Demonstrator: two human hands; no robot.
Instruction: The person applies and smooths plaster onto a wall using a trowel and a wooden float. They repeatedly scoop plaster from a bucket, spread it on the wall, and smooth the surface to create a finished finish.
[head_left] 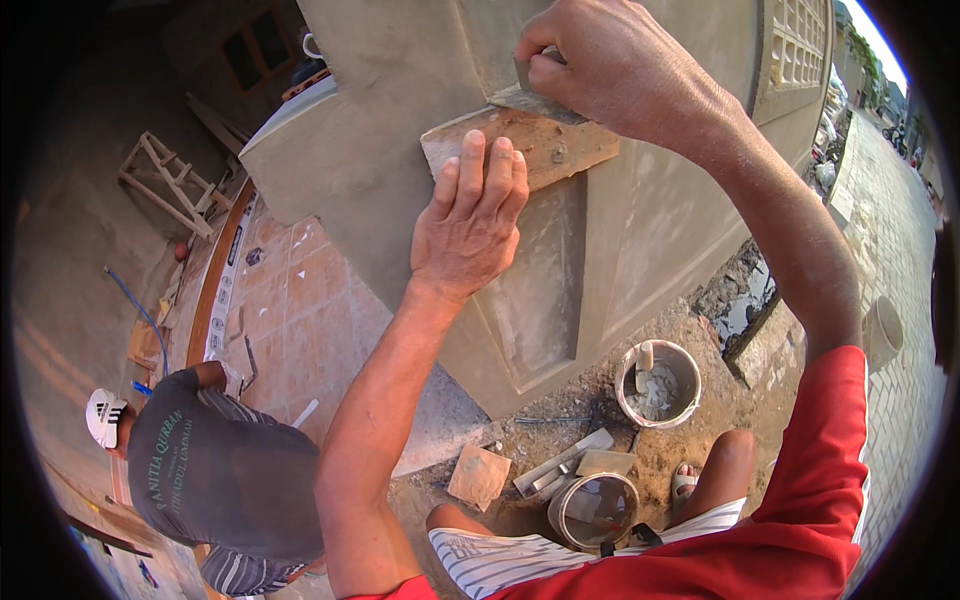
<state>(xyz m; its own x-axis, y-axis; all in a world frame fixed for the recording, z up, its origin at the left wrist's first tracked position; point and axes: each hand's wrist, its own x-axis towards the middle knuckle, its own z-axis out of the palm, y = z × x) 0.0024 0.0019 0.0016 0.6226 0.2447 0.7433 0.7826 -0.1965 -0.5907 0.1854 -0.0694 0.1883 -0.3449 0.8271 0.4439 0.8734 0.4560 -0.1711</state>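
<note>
Both hands work upper centre: left hand [470,215] flat, pressing wooden board [520,145]; right hand [610,65] gripping trowel [535,98]; best kept level.

Far below the fingers stand a mortar bucket [658,384] and a water pail [594,510]; a crouching co-worker [215,470] is lower left.

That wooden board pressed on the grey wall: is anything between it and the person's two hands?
Nothing visible. The left hand lies flat on the wooden board, fingers on its face. The right hand grips a small grey tool resting on the board's upper edge, against the plastered wall.
</note>
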